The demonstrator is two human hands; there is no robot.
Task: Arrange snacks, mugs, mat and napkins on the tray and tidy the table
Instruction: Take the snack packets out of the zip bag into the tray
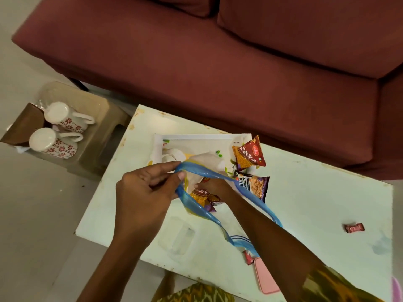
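Observation:
A white floral tray (196,137) lies on the pale table (316,192). My left hand (148,188) pinches the rim of a blue plastic bag (196,209) and holds it open over the tray's near side. My right hand (212,186) reaches inside the bag, on a yellow snack packet (199,196). A red and orange sev packet (249,154) rests at the tray's right end, and a purple peanuts packet (254,186) lies just below it. Two white mugs with red flowers (63,116) (52,142) lie on their sides on a beige stool (98,131) to the left.
A maroon sofa (218,62) runs behind the table. A small red candy (354,227) lies at the table's right, another red wrapper (248,257) and a pink phone (266,276) near the front edge. A brown box (24,125) sits behind the mugs.

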